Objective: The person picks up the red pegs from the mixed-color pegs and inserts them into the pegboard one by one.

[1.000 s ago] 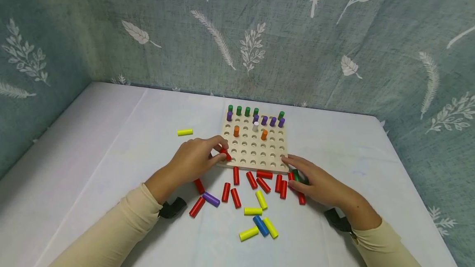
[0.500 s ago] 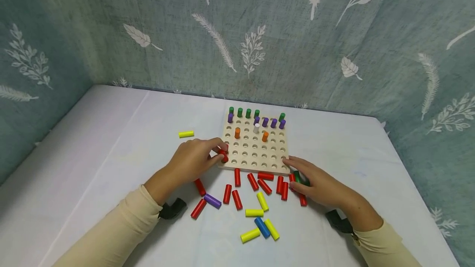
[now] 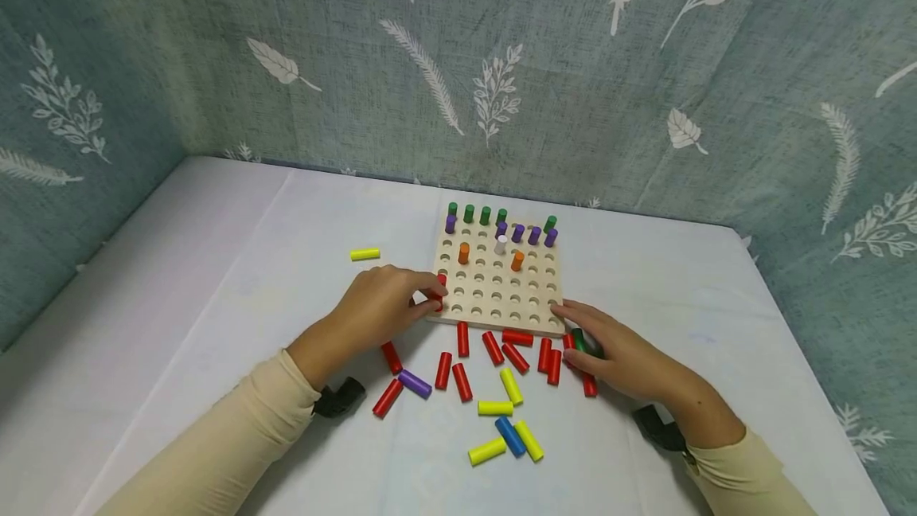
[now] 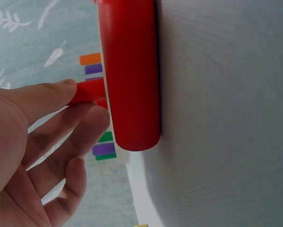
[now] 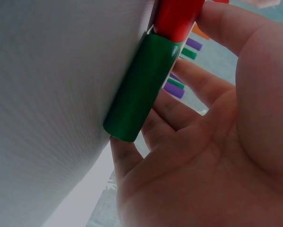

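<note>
My left hand [image 3: 383, 305] is at the front left corner of the wooden pegboard [image 3: 501, 326], thumb and finger pinching a red peg [image 4: 87, 91] that stands upright there. Another red peg [image 3: 442, 280] stands just behind it, partly covered by the fingers. At the board's front right corner, the fingertips of my right hand [image 3: 630, 357] rest on the edge, the fingers loosely extended. Beneath that hand lie a green peg [image 5: 141, 87] and several red pegs, partly hidden. Green, purple, orange and white pegs [image 3: 501, 244] stand in the board's back rows.
Loose red pegs [image 3: 462, 339] lie along the board's front. Nearer me are yellow pegs [image 3: 495, 408], a blue peg [image 3: 510, 436] and a purple peg [image 3: 415, 384]. One yellow peg [image 3: 365, 254] lies left of the board. A patterned cloth [image 3: 401, 102] hangs behind the table.
The red peg in my left hand has gone from tilted to upright at the corner. The red peg behind it shows more now. My right hand has stayed in place.
</note>
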{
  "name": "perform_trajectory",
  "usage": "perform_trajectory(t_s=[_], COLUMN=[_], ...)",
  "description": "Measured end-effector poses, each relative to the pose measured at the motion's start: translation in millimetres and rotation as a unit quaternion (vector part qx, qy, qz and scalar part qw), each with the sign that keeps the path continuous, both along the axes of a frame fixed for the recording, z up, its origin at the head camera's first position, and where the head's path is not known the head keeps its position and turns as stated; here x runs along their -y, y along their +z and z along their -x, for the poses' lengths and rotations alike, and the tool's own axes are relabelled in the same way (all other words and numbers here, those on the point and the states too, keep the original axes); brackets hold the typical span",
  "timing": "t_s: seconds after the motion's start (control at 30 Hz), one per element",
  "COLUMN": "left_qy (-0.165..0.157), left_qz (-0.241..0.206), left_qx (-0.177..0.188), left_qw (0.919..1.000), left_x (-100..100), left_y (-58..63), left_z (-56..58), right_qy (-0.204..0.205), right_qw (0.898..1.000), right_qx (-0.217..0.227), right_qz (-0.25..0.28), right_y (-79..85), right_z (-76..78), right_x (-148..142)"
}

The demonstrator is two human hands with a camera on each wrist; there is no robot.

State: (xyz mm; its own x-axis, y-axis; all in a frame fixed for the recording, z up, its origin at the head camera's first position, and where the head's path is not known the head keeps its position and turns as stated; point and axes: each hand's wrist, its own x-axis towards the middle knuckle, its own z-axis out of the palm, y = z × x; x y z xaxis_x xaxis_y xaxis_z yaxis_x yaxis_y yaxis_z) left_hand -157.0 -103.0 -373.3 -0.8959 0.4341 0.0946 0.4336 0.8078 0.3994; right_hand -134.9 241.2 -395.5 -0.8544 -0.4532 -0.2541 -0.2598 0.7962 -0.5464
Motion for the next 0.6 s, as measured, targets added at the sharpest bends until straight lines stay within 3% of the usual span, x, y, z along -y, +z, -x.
perform_trajectory(t_s=[0.2, 0.6], left_qy=[0.005, 0.003], left_qz=[-0.015, -0.007], left_qx=[0.027, 0.038], left_qw=[0.9995, 0.9992], left_x=[0.6, -1.7], left_y=[-2.9, -1.3], left_z=[1.5, 4.5], right_qy=[0.004, -0.007], right_qw=[1.000, 1.000], right_qx=[0.000, 0.006], right_qz=[0.000, 0.008], right_y=[1.5, 0.5], right_z=[1.3, -0.1], right_x=[-0.9, -1.4])
